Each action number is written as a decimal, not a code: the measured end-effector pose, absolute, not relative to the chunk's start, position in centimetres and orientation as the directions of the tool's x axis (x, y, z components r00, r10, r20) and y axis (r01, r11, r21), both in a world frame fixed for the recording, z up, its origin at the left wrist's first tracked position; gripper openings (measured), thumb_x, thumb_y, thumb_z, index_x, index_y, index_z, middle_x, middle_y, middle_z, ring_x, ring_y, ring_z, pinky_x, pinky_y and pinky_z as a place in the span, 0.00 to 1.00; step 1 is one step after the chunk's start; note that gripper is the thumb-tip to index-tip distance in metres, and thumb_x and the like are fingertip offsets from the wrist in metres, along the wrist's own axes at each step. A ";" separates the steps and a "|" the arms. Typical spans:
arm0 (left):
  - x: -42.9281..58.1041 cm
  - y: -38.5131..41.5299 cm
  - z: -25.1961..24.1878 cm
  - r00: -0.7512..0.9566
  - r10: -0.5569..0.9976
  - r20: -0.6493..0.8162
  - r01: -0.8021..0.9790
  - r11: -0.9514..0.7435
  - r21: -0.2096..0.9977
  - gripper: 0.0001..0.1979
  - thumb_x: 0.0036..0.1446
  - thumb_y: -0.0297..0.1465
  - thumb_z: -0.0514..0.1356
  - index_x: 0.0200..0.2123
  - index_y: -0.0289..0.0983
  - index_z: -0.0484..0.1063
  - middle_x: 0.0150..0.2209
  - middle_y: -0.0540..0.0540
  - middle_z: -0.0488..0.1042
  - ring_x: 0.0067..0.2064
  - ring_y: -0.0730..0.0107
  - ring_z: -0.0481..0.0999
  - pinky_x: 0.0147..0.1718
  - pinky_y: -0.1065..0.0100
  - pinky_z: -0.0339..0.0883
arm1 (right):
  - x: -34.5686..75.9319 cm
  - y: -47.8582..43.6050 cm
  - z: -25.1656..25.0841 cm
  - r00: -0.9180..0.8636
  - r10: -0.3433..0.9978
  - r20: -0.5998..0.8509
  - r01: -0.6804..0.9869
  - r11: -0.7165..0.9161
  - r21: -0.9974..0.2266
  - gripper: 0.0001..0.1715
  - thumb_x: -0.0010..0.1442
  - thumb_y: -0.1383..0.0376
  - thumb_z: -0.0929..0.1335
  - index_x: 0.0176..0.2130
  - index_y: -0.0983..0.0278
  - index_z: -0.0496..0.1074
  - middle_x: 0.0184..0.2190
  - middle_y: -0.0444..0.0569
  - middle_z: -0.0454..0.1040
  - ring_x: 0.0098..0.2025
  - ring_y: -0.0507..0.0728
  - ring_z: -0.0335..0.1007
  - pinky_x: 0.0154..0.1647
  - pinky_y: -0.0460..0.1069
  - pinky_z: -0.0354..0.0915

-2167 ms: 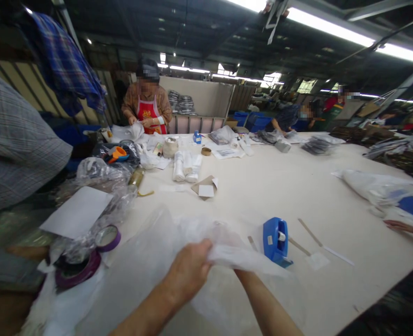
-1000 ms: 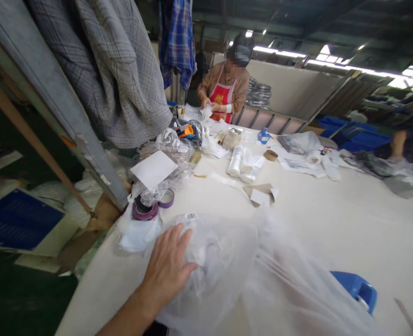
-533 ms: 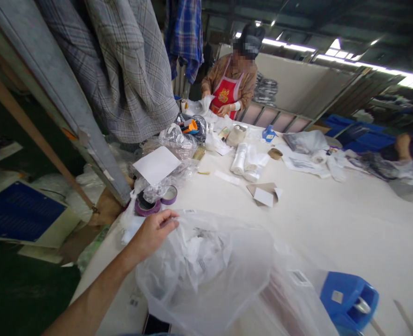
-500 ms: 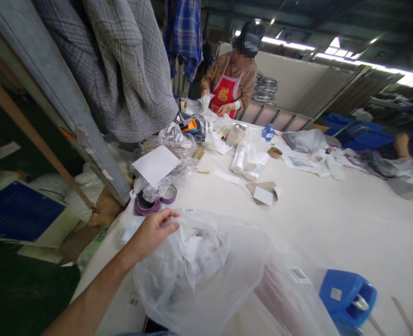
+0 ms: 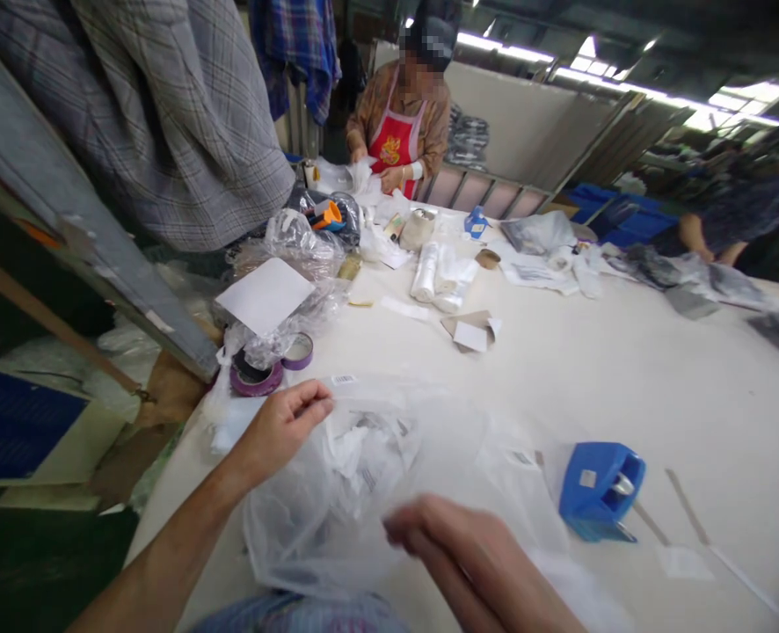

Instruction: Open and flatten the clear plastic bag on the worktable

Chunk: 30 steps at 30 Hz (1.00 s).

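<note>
Two hands: left hand (image 5: 290, 420) pinching a translucent plastic bag (image 5: 353, 501), right hand (image 5: 454, 536) pointing leftward, blurred; I cannot tell its grip.

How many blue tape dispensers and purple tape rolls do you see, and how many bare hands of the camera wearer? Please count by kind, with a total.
Blue tape dispensers: 2, near one and far one
Purple tape rolls: 2, larger and smaller
Wearer's hands: 2, left hand and right hand
Total: 6

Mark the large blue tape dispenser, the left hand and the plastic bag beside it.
Blue tape dispenser (image 5: 595, 494), head view: its casing.
Left hand (image 5: 284, 430), head view: its back.
Plastic bag (image 5: 338, 512), head view: its middle.
</note>
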<state>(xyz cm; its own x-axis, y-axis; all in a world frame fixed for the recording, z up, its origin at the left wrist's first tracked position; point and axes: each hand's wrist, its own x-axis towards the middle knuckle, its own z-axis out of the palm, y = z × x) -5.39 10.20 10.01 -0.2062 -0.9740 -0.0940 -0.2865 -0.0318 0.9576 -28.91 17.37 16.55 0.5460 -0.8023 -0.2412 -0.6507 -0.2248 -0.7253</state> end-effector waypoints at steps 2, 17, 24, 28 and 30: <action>-5.2 10.0 10.3 -0.184 -0.982 -0.036 -0.338 0.029 0.941 0.12 0.59 0.40 0.55 0.31 0.37 0.69 0.27 0.55 0.66 0.32 0.73 0.65 0.33 0.70 0.58 | -24.8 12.9 13.5 0.588 -0.782 -0.205 -0.715 -0.384 -0.583 0.17 0.68 0.65 0.56 0.53 0.58 0.65 0.46 0.48 0.74 0.50 0.55 0.70 0.54 0.52 0.66; -3.2 10.4 11.2 0.026 -0.963 0.267 -0.605 0.197 0.771 0.09 0.61 0.34 0.54 0.30 0.38 0.69 0.26 0.55 0.68 0.29 0.74 0.68 0.31 0.72 0.59 | -24.5 10.0 -2.4 0.562 -0.581 -0.589 -0.794 -0.577 -0.189 0.14 0.64 0.74 0.60 0.45 0.67 0.71 0.43 0.53 0.77 0.43 0.59 0.76 0.40 0.55 0.74; -4.9 9.9 12.4 -0.107 -0.967 0.231 -0.660 0.243 0.710 0.11 0.63 0.36 0.51 0.31 0.39 0.68 0.28 0.53 0.70 0.30 0.72 0.71 0.33 0.71 0.61 | -22.6 10.0 3.9 0.640 -0.650 -0.410 -0.768 -0.568 -0.296 0.28 0.57 0.67 0.70 0.55 0.63 0.62 0.54 0.57 0.69 0.50 0.63 0.72 0.46 0.56 0.72; -4.3 9.1 11.1 -0.086 -0.982 0.168 -0.797 0.169 0.580 0.13 0.62 0.41 0.50 0.39 0.40 0.69 0.37 0.49 0.76 0.38 0.62 0.76 0.36 0.65 0.65 | -25.7 13.1 12.5 0.668 -0.721 -0.183 -0.640 -0.432 -0.635 0.21 0.63 0.66 0.65 0.55 0.63 0.64 0.59 0.58 0.64 0.56 0.61 0.67 0.56 0.53 0.67; -4.3 8.7 10.6 -0.142 -0.968 0.209 -0.839 0.230 0.493 0.17 0.62 0.42 0.49 0.46 0.40 0.68 0.44 0.44 0.75 0.44 0.55 0.76 0.41 0.60 0.67 | -29.7 16.3 16.2 0.657 -0.736 -0.163 -0.464 -0.225 -0.857 0.20 0.66 0.53 0.61 0.53 0.57 0.69 0.53 0.49 0.72 0.55 0.55 0.68 0.60 0.49 0.62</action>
<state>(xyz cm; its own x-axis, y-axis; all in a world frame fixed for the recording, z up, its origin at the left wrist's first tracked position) -4.28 8.70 10.58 -0.1416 -0.9675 0.2094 -0.8389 0.2296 0.4935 -29.74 16.34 16.25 0.6571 -0.7359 -0.1630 -0.4641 -0.2245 -0.8569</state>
